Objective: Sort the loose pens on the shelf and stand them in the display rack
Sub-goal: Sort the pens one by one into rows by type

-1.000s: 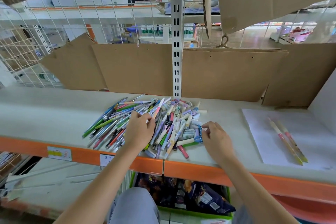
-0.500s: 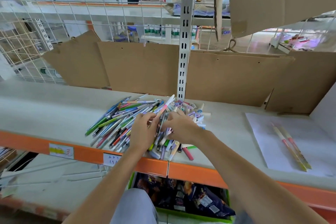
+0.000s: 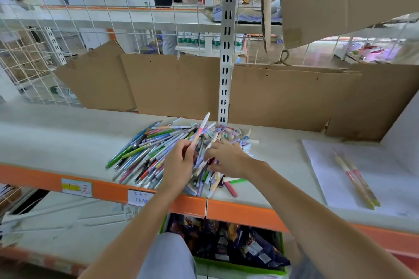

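Pens [image 3: 145, 154]: lying loose in one heap on the shelf [image 3: 56, 142], mid-front, just before the slotted upright [image 3: 225, 63]; barrels fanning leftward, short caps and stubs bunching at the right, likely as tipped out and not yet graded. Left hand [image 3: 179, 165]: pinching a white-and-pink pen [image 3: 200, 130] by its lower end, tip angling up and away, seemingly lifting it clear to judge its kind. Right hand [image 3: 226, 157]: fingers curling down into the heap, appearing to be closing on several pens, though what they are gripping is hidden. Two pencils [image 3: 356, 181]: lying side by side on a white sheet [image 3: 385, 165] well to the right, probably serving as a set-aside group. Display rack: not showing in view. Writing: two tags [image 3: 77, 187] sticking to the orange shelf edge, handwritten, one ending in a character like 元; the rest staying too blurred to read
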